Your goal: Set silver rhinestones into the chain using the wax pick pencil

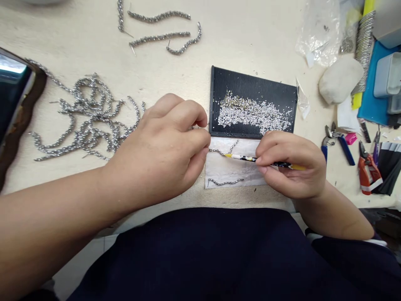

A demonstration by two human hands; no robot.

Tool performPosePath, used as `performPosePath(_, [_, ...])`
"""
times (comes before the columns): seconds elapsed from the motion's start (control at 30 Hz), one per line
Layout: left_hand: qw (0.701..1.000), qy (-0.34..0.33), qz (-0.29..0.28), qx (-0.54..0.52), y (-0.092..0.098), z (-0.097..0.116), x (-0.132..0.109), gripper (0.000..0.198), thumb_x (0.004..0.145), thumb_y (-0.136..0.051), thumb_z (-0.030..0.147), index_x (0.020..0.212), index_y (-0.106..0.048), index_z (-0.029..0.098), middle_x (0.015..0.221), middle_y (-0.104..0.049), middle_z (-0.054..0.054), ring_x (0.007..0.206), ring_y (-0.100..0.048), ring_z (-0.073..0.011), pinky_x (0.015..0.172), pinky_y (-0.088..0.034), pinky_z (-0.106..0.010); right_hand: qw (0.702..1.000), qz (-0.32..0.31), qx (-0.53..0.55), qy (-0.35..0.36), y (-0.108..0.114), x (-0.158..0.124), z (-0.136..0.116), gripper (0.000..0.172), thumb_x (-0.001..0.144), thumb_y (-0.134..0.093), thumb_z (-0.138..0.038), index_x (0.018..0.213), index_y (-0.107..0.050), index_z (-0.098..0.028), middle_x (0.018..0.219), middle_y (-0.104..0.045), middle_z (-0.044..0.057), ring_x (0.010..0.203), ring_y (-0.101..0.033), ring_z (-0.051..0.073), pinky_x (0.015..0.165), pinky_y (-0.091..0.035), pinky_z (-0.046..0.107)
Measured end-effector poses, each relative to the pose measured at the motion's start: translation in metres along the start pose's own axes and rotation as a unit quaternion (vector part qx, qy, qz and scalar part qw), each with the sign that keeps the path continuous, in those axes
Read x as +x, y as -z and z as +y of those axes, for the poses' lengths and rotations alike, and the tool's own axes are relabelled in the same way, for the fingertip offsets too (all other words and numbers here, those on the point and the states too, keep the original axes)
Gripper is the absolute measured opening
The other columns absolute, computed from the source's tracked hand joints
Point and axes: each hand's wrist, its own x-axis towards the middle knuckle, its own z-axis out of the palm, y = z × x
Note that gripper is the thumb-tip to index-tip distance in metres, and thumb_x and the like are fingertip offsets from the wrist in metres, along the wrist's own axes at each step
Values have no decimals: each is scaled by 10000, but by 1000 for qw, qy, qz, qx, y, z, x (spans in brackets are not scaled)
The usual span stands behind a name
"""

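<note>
My left hand [171, 144] is curled closed, pinching the end of a thin silver beaded strand [223, 151] that lies over a clear plastic sheet [233, 171]. My right hand [290, 167] is closed round a patterned pen-like tool [242, 157] with a yellow tip, and that tip touches the strand. Another short beaded strand [226, 182] rests lower on the sheet. Just beyond the sheet sits a black ridged tray [282, 94] strewn with several tiny silver beads [250, 113].
A heap of finished beaded strands [89, 119] lies at the left, with more strands [163, 31] at the top. A dark-framed object [14, 100] sits at the far left. Pliers and cutters [341, 144], a white lump [340, 79], plastic bags [319, 33] and boxes crowd the right.
</note>
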Motion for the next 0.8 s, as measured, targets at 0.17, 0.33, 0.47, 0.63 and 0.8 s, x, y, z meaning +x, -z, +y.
performPosePath(0.17, [1000,-8,6,6,0,0,-1,286,1086,-504,321,902,-701,226,1156,-656,-74,1109,-627,-286,972,-585,-487,1000,26,-4,14,1,-1,3,268,859,-725,11,976,-750,-229,852,-748,24,736,-734,165,637,-608,307])
performPosePath(0.33, [1000,-1,12,-3,-1,1,-1,271,1083,-517,308,898,-694,220,1155,-663,-71,1102,-616,-275,978,-590,-489,991,109,-78,1,-2,-3,9,299,880,-740,-8,1044,-762,-257,893,-768,30,803,-750,193,678,-647,354])
performPosePath(0.47, [1000,-3,11,-8,-1,1,0,272,1080,-519,306,884,-687,218,1143,-663,-71,1093,-611,-271,976,-592,-488,987,125,-104,-11,-6,-4,11,283,911,-730,-32,1055,-754,-275,921,-766,13,854,-761,199,733,-667,377])
performPosePath(0.63, [1000,-9,8,-5,1,1,0,264,1072,-530,292,888,-701,215,1134,-669,-81,1072,-610,-277,970,-598,-498,987,129,-98,-12,-8,-3,13,290,904,-728,-23,1053,-761,-270,906,-773,15,855,-765,207,758,-663,386])
performPosePath(0.8, [1000,-9,10,-1,1,0,-1,273,1073,-534,300,881,-707,213,1136,-673,-83,1069,-610,-277,961,-603,-498,987,142,-78,-12,-6,-2,13,248,867,-762,-52,1012,-773,-253,890,-773,14,829,-759,194,735,-650,360])
